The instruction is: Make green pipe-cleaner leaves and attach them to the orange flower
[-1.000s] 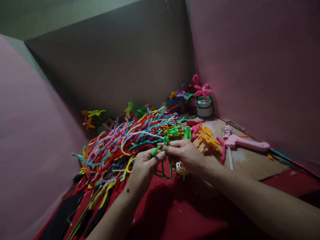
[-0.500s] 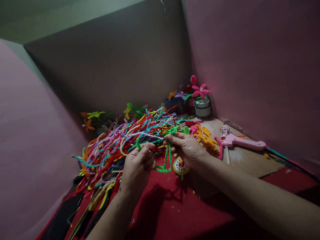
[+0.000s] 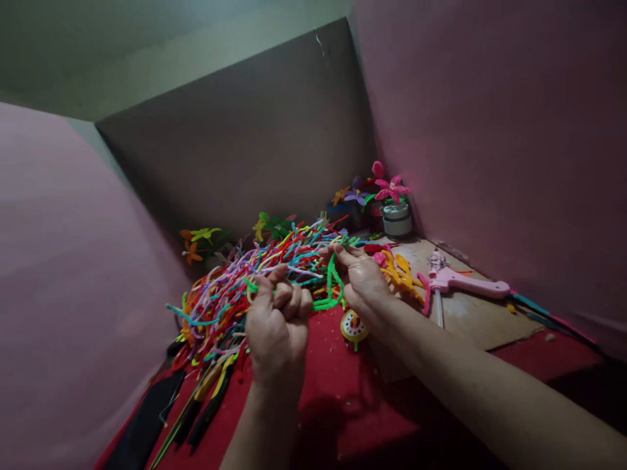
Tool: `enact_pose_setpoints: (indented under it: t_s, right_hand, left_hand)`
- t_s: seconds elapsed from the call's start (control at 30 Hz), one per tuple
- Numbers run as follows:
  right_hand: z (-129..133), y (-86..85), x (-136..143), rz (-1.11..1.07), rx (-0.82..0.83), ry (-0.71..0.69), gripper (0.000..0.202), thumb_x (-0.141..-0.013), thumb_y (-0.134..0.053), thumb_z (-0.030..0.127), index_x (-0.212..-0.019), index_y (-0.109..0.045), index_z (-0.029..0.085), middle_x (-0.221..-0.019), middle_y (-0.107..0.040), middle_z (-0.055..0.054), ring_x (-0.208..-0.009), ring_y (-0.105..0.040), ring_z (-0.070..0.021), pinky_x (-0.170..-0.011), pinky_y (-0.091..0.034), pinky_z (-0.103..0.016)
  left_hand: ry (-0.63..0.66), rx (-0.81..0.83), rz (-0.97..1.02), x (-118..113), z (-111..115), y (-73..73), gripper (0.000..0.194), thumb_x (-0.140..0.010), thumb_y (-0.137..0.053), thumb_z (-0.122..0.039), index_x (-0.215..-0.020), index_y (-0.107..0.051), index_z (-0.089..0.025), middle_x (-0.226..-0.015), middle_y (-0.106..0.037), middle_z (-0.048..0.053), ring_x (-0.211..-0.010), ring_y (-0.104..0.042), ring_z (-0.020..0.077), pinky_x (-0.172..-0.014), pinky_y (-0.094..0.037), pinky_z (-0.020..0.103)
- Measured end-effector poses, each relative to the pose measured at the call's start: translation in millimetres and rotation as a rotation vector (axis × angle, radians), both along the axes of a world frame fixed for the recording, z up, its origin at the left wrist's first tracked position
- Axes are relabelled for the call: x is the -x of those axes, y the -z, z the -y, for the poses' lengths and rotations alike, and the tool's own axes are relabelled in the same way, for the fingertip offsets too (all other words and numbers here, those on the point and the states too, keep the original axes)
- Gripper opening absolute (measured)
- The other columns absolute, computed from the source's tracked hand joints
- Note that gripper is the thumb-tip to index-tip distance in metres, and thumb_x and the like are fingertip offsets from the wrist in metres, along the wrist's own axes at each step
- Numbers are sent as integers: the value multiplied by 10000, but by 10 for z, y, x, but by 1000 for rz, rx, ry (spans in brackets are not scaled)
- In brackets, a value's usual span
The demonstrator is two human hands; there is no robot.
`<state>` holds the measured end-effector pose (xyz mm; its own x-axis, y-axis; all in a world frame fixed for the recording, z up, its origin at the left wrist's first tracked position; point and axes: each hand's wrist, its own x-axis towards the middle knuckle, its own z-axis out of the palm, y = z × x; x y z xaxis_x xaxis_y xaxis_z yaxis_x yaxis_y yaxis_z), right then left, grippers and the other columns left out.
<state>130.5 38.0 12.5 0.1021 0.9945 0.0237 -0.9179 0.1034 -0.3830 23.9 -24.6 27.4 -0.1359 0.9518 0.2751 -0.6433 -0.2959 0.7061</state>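
A bent green pipe cleaner point(image 3: 324, 304) runs between my two hands above the red surface. My left hand point(image 3: 279, 313) is closed around one part of it, and a green end sticks out past the thumb. My right hand point(image 3: 360, 277) pinches the other part between thumb and fingers, where it doubles into a narrow loop. Behind both hands lies a big heap of colourful pipe cleaners point(image 3: 215, 294). Just below my right hand sits a small round yellow and white piece point(image 3: 353, 326) with a green stub.
A pink glue gun point(image 3: 465, 284) rests on a board point(image 3: 475, 320) at the right, near orange pipe-cleaner shapes point(image 3: 401, 274). Pliers with black and yellow handles point(image 3: 213, 398) and a black flat object point(image 3: 147, 418) lie at left. Pipe-cleaner flowers point(image 3: 392, 189) stand at the back.
My left hand has turned and its fingers curl more tightly. The green loop has been drawn up closer to my right hand. The view has tilted upward slightly.
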Motion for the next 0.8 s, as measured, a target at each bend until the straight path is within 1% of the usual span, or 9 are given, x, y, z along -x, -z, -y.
enact_pose_setpoints:
  t_s: [0.07,0.13,0.27,0.43,0.5,0.53,0.6,0.7,0.8]
  right_hand:
    - [-1,-79,-56,-56,2,35,139,-689,-639,72,-587,-588,150,-459,-587,50,-461,-568,-86,-532,-491,-210]
    - [47,-123,-121,-94,-2,29,170,-708,-611,48,-583,-577,158,-466,-580,63,-434,-544,-67,-545,-495,-207]
    - [245,-111,-116,-178,-58,-86,199,-758,-541,41,-599,-581,154,-497,-578,44,-428,-514,-56,-517,-483,-203]
    - [350,-91,-23,-177,-147,-142,197,-736,-529,33,-603,-580,169,-424,-486,58,-397,-443,-62,-436,-415,-186]
    - [342,-99,-49,-108,-152,-145,200,-705,-560,29,-562,-562,169,-404,-467,59,-378,-419,-67,-426,-400,-204]
    - [342,-107,-71,-115,-163,-75,178,-714,-573,65,-572,-568,171,-408,-468,59,-382,-418,-67,-429,-398,-206]
    - [358,-132,-119,-85,-203,-46,150,-713,-606,107,-583,-582,177,-397,-456,60,-401,-433,-72,-448,-403,-210]
    - [410,-178,-171,-98,-173,18,135,-687,-641,96,-596,-588,182,-525,-557,51,-457,-488,-63,-519,-444,-218]
    - [461,-168,-202,-92,-134,6,105,-671,-662,109,-629,-605,186,-632,-615,38,-538,-545,-78,-526,-452,-217]
  left_hand:
    - [70,140,87,62,-50,27,339,-918,-299,-289,-790,-544,-92,-434,-132,-98,-339,-126,47,-331,-163,194]
    - [32,255,213,174,-97,30,346,-934,-243,-236,-733,-492,-105,-423,-131,-101,-321,-136,44,-318,-140,193]
    - [-2,250,295,292,-120,-30,367,-946,-165,-217,-683,-409,-142,-410,-136,-104,-305,-153,40,-311,-156,170]
    - [73,299,225,125,-69,-42,287,-929,-256,-182,-720,-446,-129,-408,-170,-106,-297,-175,49,-308,-133,202]
    - [45,292,221,123,-57,-75,332,-934,-201,-165,-693,-428,-139,-404,-153,-105,-295,-155,47,-308,-116,194]
    - [23,265,226,142,-48,-103,336,-937,-205,-187,-685,-423,-143,-401,-139,-107,-295,-144,43,-308,-112,187]
    - [-6,218,205,192,-15,-164,306,-929,-269,-219,-695,-445,-134,-398,-136,-109,-299,-142,41,-310,-108,188]
    - [-77,104,152,258,73,-207,306,-924,-286,-233,-710,-474,-123,-389,-161,-105,-306,-147,43,-309,-124,182]
    - [-73,39,150,327,152,-187,320,-929,-253,-226,-733,-483,-122,-387,-183,-100,-313,-149,50,-305,-137,183]
